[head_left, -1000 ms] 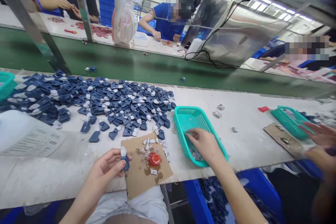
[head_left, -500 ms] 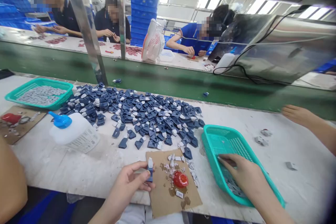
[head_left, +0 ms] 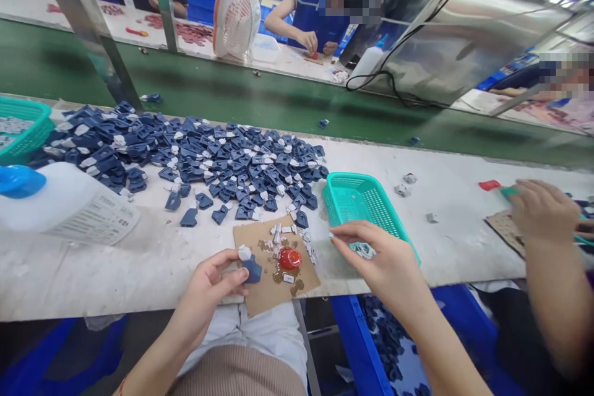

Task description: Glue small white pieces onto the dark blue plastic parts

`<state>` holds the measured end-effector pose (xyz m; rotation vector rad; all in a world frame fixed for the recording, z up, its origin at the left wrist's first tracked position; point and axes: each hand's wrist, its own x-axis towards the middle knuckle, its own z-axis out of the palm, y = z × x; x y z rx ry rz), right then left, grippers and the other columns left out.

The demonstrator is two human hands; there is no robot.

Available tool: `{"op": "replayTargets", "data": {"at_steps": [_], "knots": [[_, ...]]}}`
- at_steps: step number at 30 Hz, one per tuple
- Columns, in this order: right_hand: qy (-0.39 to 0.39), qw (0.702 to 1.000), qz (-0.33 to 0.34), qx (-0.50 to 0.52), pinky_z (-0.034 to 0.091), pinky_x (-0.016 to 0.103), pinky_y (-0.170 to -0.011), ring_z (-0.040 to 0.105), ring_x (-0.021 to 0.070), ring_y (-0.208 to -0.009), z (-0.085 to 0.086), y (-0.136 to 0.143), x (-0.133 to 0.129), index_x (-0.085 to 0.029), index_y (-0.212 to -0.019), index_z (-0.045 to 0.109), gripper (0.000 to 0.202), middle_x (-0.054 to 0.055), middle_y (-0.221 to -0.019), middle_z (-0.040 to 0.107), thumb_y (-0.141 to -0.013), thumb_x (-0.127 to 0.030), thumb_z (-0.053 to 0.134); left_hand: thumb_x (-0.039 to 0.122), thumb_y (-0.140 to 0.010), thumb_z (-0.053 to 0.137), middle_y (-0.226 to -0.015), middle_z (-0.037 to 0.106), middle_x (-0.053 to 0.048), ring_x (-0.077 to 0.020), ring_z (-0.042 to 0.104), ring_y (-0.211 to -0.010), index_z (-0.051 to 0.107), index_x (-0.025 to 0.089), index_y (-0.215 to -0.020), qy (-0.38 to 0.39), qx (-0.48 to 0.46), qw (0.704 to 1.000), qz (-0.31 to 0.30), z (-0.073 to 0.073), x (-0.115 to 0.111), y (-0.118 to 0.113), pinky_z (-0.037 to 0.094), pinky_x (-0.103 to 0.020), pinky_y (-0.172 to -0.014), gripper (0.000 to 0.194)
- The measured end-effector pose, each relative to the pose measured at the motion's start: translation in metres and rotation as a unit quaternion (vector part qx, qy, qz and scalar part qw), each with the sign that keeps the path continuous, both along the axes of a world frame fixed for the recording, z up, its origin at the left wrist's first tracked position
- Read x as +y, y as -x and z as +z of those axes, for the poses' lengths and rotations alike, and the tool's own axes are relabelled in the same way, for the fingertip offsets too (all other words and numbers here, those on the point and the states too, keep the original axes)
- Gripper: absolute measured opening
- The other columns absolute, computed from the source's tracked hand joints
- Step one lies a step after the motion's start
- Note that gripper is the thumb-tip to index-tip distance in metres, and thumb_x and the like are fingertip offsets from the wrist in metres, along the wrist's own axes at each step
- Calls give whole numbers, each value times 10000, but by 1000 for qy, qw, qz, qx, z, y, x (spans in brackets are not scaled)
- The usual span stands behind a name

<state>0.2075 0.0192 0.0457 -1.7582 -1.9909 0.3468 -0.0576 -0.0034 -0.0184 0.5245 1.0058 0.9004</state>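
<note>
My left hand (head_left: 216, 278) pinches a small navy plastic part with a white tip (head_left: 252, 270) over the left edge of a cardboard sheet (head_left: 260, 302). On that sheet sit a glossy red lump (head_left: 290, 258), wet brown spots and several small grey-white pieces (head_left: 288, 278). My right hand (head_left: 383, 257) is closed in a pinch at the near left side of a green basket (head_left: 335, 201). A tiny pale piece (head_left: 331, 235) shows at its fingertips, too small to name. More grey-white pieces (head_left: 362, 250) lie in the basket, partly hidden by my hand.
A wide heap of navy parts (head_left: 223, 164) covers the table behind the cardboard. At left stand a white bottle with a blue cap (head_left: 88, 210) and another green basket (head_left: 39, 127). A co-worker's blurred hand (head_left: 547, 210) is at right. Below the table edge is a blue bin (head_left: 359, 337).
My right hand has come up out of the basket toward its left rim, with a tiny pale piece at its fingertips. My left hand has turned the navy part. The view has swung right and down.
</note>
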Motion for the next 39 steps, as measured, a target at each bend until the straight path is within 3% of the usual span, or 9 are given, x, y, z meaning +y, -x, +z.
{"op": "replayTargets", "data": {"at_steps": [7, 13, 19, 25, 29, 32, 34, 36, 39], "knots": [[50, 993, 110, 5, 545, 313, -734, 668, 204, -833, -5, 36, -7, -209, -903, 666, 122, 70, -891, 689, -899, -201, 544, 301, -716, 782, -953, 709, -45, -174, 671, -825, 676, 174, -914, -8, -22, 1000, 7, -1, -2, -5, 542, -240, -696, 258], [67, 989, 132, -12, 549, 324, -744, 665, 207, -831, -15, 42, -6, -202, -904, 655, 116, 70, -871, 677, -902, -169, 544, 329, -745, 758, -1010, 738, -97, -212, 682, -895, 682, 163, -930, -12, -31, 999, -12, -2, -3, -6, 524, -236, -654, 260], [76, 987, 138, -38, 560, 333, -753, 672, 214, -834, -20, 46, -4, -201, -871, 660, 125, 70, -860, 679, -904, -161, 546, 334, -753, 749, -1012, 726, -90, -170, 636, -832, 707, 171, -991, -4, -53, 998, -27, -2, -3, -3, 500, -214, -613, 291], [80, 985, 138, -68, 557, 331, -725, 671, 219, -811, -19, 50, -4, -183, -820, 659, 154, 78, -841, 674, -903, -132, 539, 344, -785, 720, -791, 673, -38, -102, 532, -629, 730, 158, -920, -27, -16, 999, 10, -6, -5, -8, 447, -202, -575, 230], [87, 986, 129, -51, 554, 330, -733, 676, 215, -817, -17, 51, -4, -195, -820, 673, 159, 76, -863, 690, -896, -144, 543, 388, -868, 620, -888, 644, -28, -86, 502, -610, 700, 209, -1130, -33, 3, 999, 17, -3, -5, -8, 442, -210, -600, 327], [109, 989, 99, 13, 557, 331, -732, 684, 207, -797, -12, 47, -2, -197, -822, 702, 123, 63, -851, 718, -866, -183, 588, 362, -888, 602, -1195, 613, -52, -111, 588, -768, 655, 261, -1217, -42, -13, 999, -8, 0, -5, -4, 486, -221, -707, 349], [139, 985, 63, 85, 567, 333, -742, 695, 208, -795, -7, 44, -1, -199, -826, 724, 104, 60, -853, 738, -842, -248, 634, 320, -904, 588, -1299, 595, -57, -176, 614, -1031, 619, 284, -1271, -68, -54, 995, -41, 2, -4, -1, 488, -260, -884, 370], [178, 968, 27, 177, 580, 337, -765, 707, 217, -819, 0, 41, 0, -193, -837, 741, 147, 67, -872, 751, -806, -326, 686, 275, -923, 561, -1404, 546, -42, -224, 496, -1288, 577, 315, -1322, -107, -115, 985, -67, 5, -4, 0, 424, -311, -1038, 402], [224, 926, 2, 303, 592, 333, -782, 717, 224, -841, 10, 41, -2, -184, -841, 752, 214, 71, -887, 759, -741, -373, 758, 225, -936, 530, -1531, 408, 15, -233, 304, -1438, 523, 370, -1368, -153, -186, 967, -82, 9, -3, -3, 329, -353, -1136, 455]]}}
